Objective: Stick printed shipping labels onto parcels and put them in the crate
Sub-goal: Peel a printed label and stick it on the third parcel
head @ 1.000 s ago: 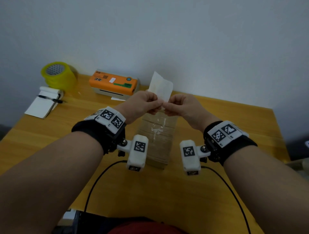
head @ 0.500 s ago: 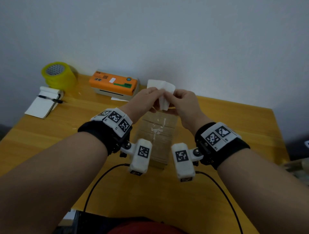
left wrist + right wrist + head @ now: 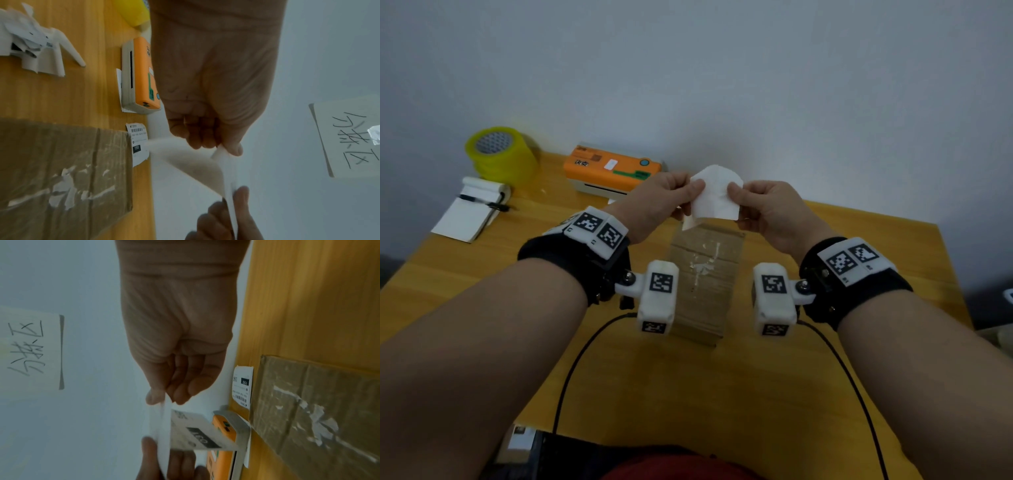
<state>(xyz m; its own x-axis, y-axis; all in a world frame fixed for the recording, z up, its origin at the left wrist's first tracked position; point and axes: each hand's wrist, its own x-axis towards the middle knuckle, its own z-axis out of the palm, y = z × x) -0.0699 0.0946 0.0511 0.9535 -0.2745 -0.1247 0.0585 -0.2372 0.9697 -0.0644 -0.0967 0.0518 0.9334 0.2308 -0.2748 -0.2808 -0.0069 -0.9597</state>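
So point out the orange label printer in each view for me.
Head: label printer at the table's far edge, upper left of centre.
Left wrist: centre-left, partly behind the left hand.
Right wrist: bottom centre, partly hidden by the held label.
Shared landmark: the cardboard parcel.

Your bare forearms each wear a black wrist strap (image 3: 571, 260) topped with white plates printed with black square markers. A white camera block (image 3: 658, 296) hangs beneath each wrist, trailing a thin black cable (image 3: 571, 370).
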